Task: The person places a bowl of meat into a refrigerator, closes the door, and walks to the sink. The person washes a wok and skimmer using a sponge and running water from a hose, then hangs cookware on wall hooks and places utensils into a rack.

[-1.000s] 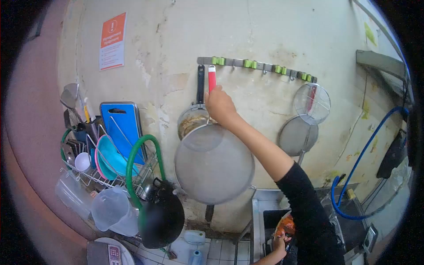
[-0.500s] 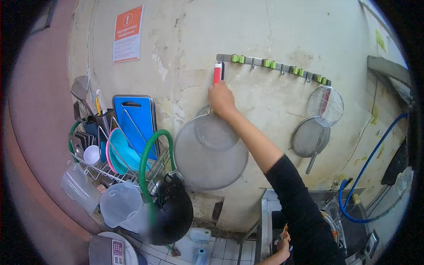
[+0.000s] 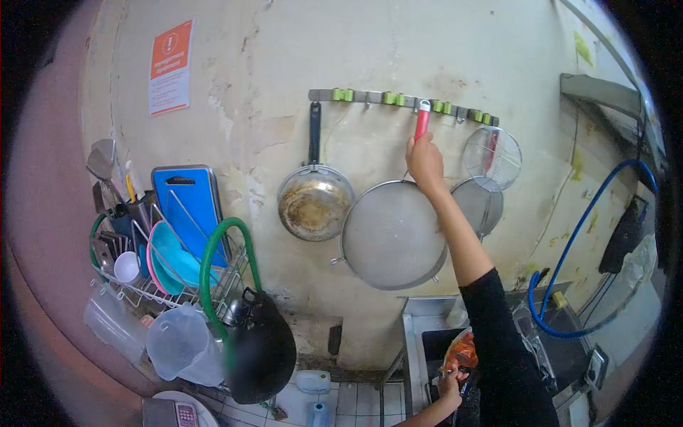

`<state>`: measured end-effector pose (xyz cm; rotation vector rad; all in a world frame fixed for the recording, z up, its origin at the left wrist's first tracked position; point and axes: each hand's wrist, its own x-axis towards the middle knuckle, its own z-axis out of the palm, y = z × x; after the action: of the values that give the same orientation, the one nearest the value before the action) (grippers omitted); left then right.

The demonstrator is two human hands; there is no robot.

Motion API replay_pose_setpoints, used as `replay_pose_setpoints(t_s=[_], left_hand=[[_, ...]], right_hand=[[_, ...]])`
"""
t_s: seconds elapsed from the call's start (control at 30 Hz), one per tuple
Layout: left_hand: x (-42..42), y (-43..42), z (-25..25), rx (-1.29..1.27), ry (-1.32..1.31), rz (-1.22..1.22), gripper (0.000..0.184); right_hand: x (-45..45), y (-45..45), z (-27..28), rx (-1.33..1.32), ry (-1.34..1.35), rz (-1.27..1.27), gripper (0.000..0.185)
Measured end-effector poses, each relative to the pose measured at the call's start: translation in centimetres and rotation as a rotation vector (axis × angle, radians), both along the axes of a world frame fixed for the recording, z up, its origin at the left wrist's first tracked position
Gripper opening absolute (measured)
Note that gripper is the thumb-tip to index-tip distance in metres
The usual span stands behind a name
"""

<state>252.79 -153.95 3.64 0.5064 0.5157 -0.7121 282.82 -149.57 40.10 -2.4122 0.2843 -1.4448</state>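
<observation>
My right hand (image 3: 425,162) is raised to the wall, closed around the red handle of a large round mesh strainer (image 3: 391,235). The handle's pale end is at the metal hook rail (image 3: 380,98); I cannot tell if it hangs on a hook. A frying pan (image 3: 315,205) with a black handle hangs just left of the strainer. Low down, my left hand (image 3: 449,388) is closed on an orange-red item in what looks like clear plastic (image 3: 462,352), with something black at the fingers. My right sleeve hides part of that area.
A wire skimmer (image 3: 492,158) and a smaller strainer (image 3: 487,206) hang at the right. At left, a dish rack (image 3: 171,292) holds plates and a blue cutting board (image 3: 188,210). A black wok (image 3: 262,349), green hose (image 3: 228,224) and blue hose (image 3: 551,267) are near.
My right hand has moved the strainer right along the rail, uncovering the frying pan. The view has shifted right. More of the orange-red item by my left hand now shows.
</observation>
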Motion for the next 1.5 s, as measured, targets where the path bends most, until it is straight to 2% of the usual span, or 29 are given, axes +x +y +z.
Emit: replay_pose_setpoints(t_s=[0.07, 0.13, 0.17, 0.23, 0.27, 0.3, 0.37, 0.4, 0.47, 0.57, 0.93, 1.13, 1.27, 1.33, 1.37, 1.43, 1.5], left_hand=[[0.0, 0.8, 1.9, 0.072, 0.005, -0.065, 0.021], [-0.3, 0.7, 1.4, 0.127, 0.009, -0.102, 0.022], [-0.5, 0.5, 0.2, -0.056, -0.116, -0.032, 0.021], [-0.2, 0.1, -0.7, -0.234, -0.247, 0.044, 0.02], [-0.1, 0.2, 0.1, -0.047, -0.113, -0.04, 0.02], [0.1, -2.1, -3.9, -0.095, -0.115, -0.002, 0.021], [0.6, -2.8, -4.8, -0.139, -0.116, 0.031, 0.022], [0.8, -3.1, -5.3, -0.067, -0.031, -0.023, 0.021], [0.9, -2.1, -2.7, 0.007, 0.063, -0.085, 0.021], [0.6, -1.4, -0.5, 0.09, -0.031, -0.053, 0.018], [1.1, -0.5, 1.9, 0.082, -0.049, -0.039, 0.016], [0.9, 0.2, 4.3, 0.125, -0.062, -0.011, 0.015], [1.1, -1.1, 1.2, 0.003, -0.013, -0.034, 0.011], [1.0, -0.6, 2.5, 0.057, -0.017, -0.023, 0.012], [0.8, -0.5, 2.9, 0.107, -0.017, -0.017, 0.012], [0.6, -0.7, 2.6, 0.108, 0.004, -0.019, 0.014], [0.9, -1.7, 0.6, 0.109, 0.023, -0.015, 0.015]], right_hand=[[0.7, -1.0, 0.0, -0.009, -0.004, -0.01, 0.034], [1.3, -1.6, -0.4, -0.015, -0.006, -0.009, 0.033], [1.5, -1.7, -0.8, -0.012, 0.007, 0.004, 0.033], [1.2, -1.4, -1.3, -0.005, 0.016, 0.024, 0.033], [0.1, -0.9, -1.2, 0.009, -0.007, 0.031, 0.033], [-0.3, -0.5, -1.0, 0.024, -0.03, 0.037, 0.032], [0.5, -0.4, -0.9, 0.009, -0.03, 0.048, 0.032], [0.8, -0.6, -0.9, -0.012, -0.023, 0.052, 0.032], [1.0, -0.6, -0.9, -0.006, -0.024, 0.042, 0.032], [0.9, -0.4, -1.0, 0.004, -0.026, 0.029, 0.032], [1.2, -1.1, -1.6, 0.021, 0.058, 0.133, 0.038], [1.0, -1.8, -0.7, 0.006, 0.094, 0.164, 0.035], [-0.3, -1.7, 0.4, 0.093, 0.274, 0.295, 0.035], [-0.1, -1.5, 0.5, 0.22, 0.298, 0.353, 0.035], [0.5, -1.7, -0.1, 0.223, 0.296, 0.348, 0.035], [2.2, -1.8, -1.8, 0.128, 0.125, 0.18, 0.036], [2.0, -2.0, -2.0, 0.147, 0.134, 0.167, 0.035]])
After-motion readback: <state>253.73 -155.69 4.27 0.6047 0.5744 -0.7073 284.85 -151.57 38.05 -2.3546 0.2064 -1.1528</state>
